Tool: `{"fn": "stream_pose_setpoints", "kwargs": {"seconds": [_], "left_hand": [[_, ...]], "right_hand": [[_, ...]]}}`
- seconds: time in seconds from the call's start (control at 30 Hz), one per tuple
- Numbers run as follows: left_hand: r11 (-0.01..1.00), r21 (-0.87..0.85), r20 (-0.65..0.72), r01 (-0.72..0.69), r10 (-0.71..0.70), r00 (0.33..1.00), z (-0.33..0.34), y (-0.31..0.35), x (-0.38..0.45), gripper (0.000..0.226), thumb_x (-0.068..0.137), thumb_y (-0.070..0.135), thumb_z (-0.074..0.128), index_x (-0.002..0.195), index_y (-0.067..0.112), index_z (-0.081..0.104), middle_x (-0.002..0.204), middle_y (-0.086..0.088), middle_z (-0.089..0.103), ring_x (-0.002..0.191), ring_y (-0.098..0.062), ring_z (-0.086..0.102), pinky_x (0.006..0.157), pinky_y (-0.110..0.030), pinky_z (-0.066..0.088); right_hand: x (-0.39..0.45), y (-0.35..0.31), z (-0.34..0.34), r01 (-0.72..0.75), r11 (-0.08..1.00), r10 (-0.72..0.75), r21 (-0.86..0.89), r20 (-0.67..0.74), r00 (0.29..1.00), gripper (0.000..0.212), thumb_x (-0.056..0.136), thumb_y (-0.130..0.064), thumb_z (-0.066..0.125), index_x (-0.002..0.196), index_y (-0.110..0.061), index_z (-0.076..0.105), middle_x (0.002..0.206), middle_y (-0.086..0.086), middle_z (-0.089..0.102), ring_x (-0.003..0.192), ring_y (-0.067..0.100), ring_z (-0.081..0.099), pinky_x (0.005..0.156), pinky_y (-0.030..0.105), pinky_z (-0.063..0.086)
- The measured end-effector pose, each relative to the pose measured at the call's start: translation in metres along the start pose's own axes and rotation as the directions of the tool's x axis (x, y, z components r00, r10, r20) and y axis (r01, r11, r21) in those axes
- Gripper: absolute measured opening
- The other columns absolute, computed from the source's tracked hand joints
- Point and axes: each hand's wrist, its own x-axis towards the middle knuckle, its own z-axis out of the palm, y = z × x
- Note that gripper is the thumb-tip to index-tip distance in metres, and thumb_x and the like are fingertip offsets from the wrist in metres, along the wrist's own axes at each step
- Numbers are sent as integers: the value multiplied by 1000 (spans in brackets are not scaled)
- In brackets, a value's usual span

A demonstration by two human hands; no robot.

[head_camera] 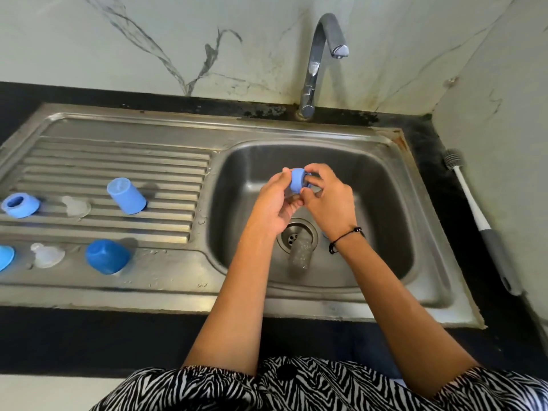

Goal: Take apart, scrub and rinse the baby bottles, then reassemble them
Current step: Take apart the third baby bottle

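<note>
Both hands, left hand (274, 200) and right hand (324, 194), grip the blue collar ring (297, 180) above the sink basin (385, 203). Risk: wet fingers slip, ring drops toward the drain (293, 234).

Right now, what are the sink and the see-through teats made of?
The sink looks like brushed stainless steel: grey, with soft dull reflections. The teats look like soft silicone, though clear plastic is possible: cloudy and see-through.
</note>
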Motion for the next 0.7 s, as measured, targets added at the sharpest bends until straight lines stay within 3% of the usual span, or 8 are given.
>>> {"fn": "stream_pose_setpoints", "kwargs": {"seconds": [0.13, 0.2, 0.3, 0.43, 0.5, 0.57, 0.63, 0.7], "left_hand": [[990, 141, -42, -7, 13, 999, -7, -7, 10, 22, 101, 12, 39, 106, 9, 60, 85, -8, 64, 66, -15, 57, 61, -25, 47], [968, 252, -104, 15, 11, 994, -11, -9, 15, 17, 100, 10, 44, 108, 8, 58, 80, -6, 62, 56, -15, 50, 51, -22, 41], [917, 391, -175, 73, -3, 984, -18, -11, 27, 12, 90, -3, 54, 94, 8, 54, 74, -8, 58, 46, -12, 45, 40, -18, 33], [840, 527, -227, 130, -8, 974, -29, -18, 48, 32, 85, -13, 47, 72, 16, 50, 71, -3, 52, 49, -13, 40, 39, -16, 32], [754, 635, -266, 168, 9, 964, -38, -29, 60, 35, 87, -9, 45, 69, 21, 50, 69, 1, 51, 57, -14, 45, 47, -18, 37], [642, 728, -314, 242, -1, 949, -50, -46, 77, 29, 85, -5, 46, 70, 18, 56, 71, -3, 55, 75, -26, 53, 59, -25, 40], [511, 792, -368, 333, -36, 929, -59, -61, 86, 20, 83, -3, 48, 85, 10, 63, 93, -14, 62, 92, -37, 58, 66, -33, 50], [315, 870, -380, 379, -62, 923, -60, -64, 85, 28, 83, -2, 51, 107, 8, 61, 117, -16, 55, 103, -36, 58, 80, -37, 52]], "right_hand": [[12, 9, 6, -11, 982, 20, -187, 44, 999, 47, 80, -15, 60, 125, -28, 55, 102, 2, 69, 94, 24, 62, 80, 40, 53], [22, 16, 6, -42, 986, 51, -159, 50, 997, 39, 79, -12, 61, 116, -24, 64, 97, -1, 70, 91, 22, 62, 81, 34, 52], [35, 30, 8, -152, 985, 162, -80, 147, 976, 26, 77, -4, 62, 99, -15, 71, 87, 0, 68, 80, 12, 61, 75, 18, 47], [49, 56, 19, -366, 931, 359, 6, 183, 915, 24, 76, 1, 60, 97, -8, 67, 76, 0, 61, 75, 15, 57, 70, 28, 49], [57, 70, 27, -455, 890, 447, 6, 183, 876, 26, 77, -1, 59, 101, -9, 65, 81, -1, 60, 79, 16, 56, 72, 30, 51], [66, 83, 37, -503, 863, 498, -39, 227, 837, 27, 79, -3, 59, 104, -9, 65, 93, 4, 61, 85, 17, 56, 82, 37, 53], [72, 93, 45, -486, 862, 507, -144, 285, 814, 20, 75, -3, 60, 93, -4, 69, 91, 13, 63, 82, 23, 58, 80, 41, 53], [80, 101, 56, -439, 861, 506, -256, 340, 793, 17, 71, 2, 56, 80, -4, 70, 84, 16, 65, 80, 28, 61, 73, 37, 53]]}}
